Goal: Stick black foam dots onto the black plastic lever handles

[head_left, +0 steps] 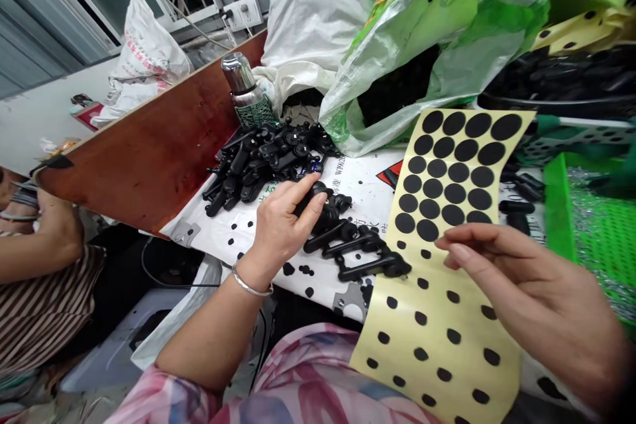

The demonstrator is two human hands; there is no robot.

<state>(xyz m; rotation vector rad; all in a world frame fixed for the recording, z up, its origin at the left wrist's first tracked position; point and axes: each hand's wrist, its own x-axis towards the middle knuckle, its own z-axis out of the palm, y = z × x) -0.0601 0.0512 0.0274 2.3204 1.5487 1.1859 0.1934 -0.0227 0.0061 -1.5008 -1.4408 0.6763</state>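
My left hand (284,222) reaches over the table with its thumb and index finger on either side of a black plastic part (324,193); it appears to grip that part, though the contact is partly hidden. Several similar black parts (365,266), each with a long arm and a round end, lie in a slanted row beside it. To the right, my right hand (536,295) hovers over a yellow backing sheet (405,318), fingers loosely curved, nothing visible between them. Large round black stickers (452,192) fill the sheet's upper part; small dark spots are scattered over the lower part.
A heap of black parts (263,159) sits behind my left hand, near a metal flask (243,83) and a brown board (149,165). Behind stand a white sack (318,6) and an opened green bag (477,26). A green basket (556,212) is at right; another person's arm (44,238) shows at left.
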